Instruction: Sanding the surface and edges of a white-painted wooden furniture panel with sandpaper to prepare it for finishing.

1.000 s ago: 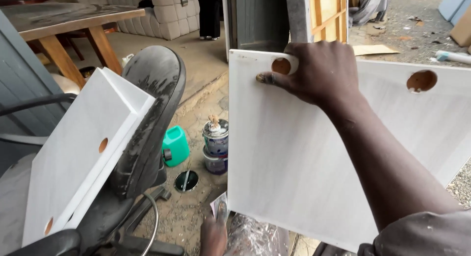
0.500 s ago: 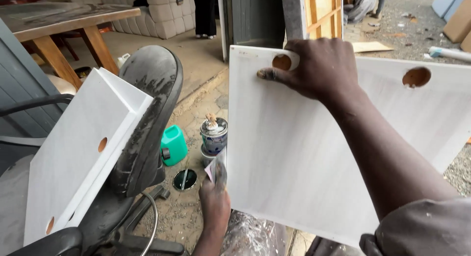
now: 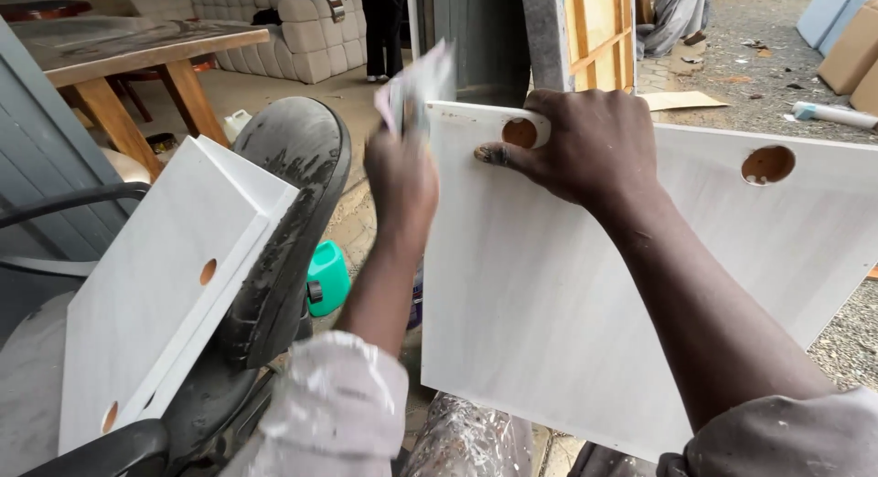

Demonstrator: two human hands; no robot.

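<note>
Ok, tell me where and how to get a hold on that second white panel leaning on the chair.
Probably grip the white panel by its upper edge near the top corner, coming from above. It leans tilted against the black chair back, so that edge stands free, while its lower end sits hidden behind the chair's arm. The small holes look too narrow for fingers.

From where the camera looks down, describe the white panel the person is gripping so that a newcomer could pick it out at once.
Start at the dirty black office chair on the left, which has a smaller white panel leaning on it. To its right the right hand holds up the large white panel by its top edge, while the left hand holds a small sheet at its corner. It alone shows two big round holes near the top.
</note>
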